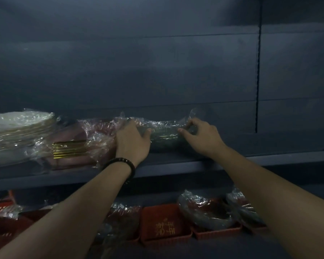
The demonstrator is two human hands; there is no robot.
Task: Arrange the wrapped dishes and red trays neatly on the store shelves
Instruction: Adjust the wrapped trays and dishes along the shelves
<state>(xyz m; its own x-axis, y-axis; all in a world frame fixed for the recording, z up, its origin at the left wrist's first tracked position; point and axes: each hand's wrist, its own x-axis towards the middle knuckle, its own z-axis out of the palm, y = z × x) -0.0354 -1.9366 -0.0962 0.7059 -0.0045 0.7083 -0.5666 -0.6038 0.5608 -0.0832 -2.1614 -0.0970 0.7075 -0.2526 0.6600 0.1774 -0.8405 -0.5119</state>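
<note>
Left hand (133,143) and right hand (200,136) clasp ends of crinkly film-wrapped dark green dishes (165,137) on dark shelf (232,157); glossy maroon stack (82,143) just left.

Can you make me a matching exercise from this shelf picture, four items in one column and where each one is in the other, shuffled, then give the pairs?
Column one:
1. dark green wrapped stack
2. white wrapped plates
3. empty red tray with gold characters
4. beaded bracelet

Column two:
A. lower shelf, centre
B. far left of the upper shelf
C. on the left wrist
D. between the left hand and right hand on the upper shelf

Pairs: 1-D, 2-B, 3-A, 4-C
</note>
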